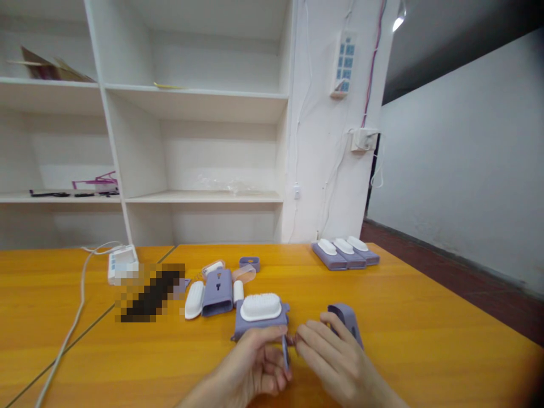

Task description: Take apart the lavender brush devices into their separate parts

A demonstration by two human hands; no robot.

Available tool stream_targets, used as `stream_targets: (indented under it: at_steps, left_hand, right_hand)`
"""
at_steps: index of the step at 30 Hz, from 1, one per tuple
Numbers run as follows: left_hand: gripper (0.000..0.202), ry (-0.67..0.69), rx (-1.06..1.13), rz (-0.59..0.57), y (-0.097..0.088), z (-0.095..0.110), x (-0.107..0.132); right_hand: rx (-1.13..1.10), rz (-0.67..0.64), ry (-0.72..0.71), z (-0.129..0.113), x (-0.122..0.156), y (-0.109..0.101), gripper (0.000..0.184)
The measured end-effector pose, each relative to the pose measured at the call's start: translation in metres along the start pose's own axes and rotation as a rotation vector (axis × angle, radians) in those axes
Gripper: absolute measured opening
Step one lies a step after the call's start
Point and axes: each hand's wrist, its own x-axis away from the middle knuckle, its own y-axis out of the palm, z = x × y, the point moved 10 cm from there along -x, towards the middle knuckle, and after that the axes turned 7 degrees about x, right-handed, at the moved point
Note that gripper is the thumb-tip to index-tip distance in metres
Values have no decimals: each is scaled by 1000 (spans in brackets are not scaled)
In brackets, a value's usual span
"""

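Note:
My left hand [261, 362] is closed, gripping a thin purple plastic piece [286, 352] on edge between thumb and fingers. Close beside it my right hand [335, 354] has its fingertips pinched together; whatever lies in them is hidden. Just beyond my left hand is a purple case [244, 327] with a white ribbed brush-like part [260, 306] on top. Behind my right fingers rests a hollow purple shell [349, 322], partly covered by the hand.
Left of the middle are a purple sleeve [218, 292], a white ribbed part [194, 300], a white cylinder [238, 291], clear oval pieces [245, 274] and a small purple cap [250, 263]. Several finished-looking units [343, 255] stand back right. A power strip [123, 263] trails a cable left.

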Motion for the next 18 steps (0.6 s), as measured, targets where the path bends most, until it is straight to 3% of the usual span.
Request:
stream_targets:
  at_steps: [3,5,8,10,14,16,18]
  left_hand:
    - [52,446,-388,115,-5,40,11]
    - [46,710,-786,179,4,60,31]
    - [44,959,-1364,78,36,61,55]
    - [50,1053,-1598,-5,48,56,65]
    - [49,1172,-1658,-19,51,57,74]
    - [46,1170,-1554,9,46,60,73]
    - [43,1110,-1393,52,36,63,67]
  right_hand:
    - [-117,-121,175,16,-1,9,25]
    - [-188,-203,231,20,0,14,45]
    - [-240,-323,249,20,4,22,68]
    - [-265,-393,278,22,9,29,72]
    - [-402,-519,350,23,17,46,43]
    - [-440,-541,372,23,17,51,28]
    - [-441,-498,385,26,15,50,24]
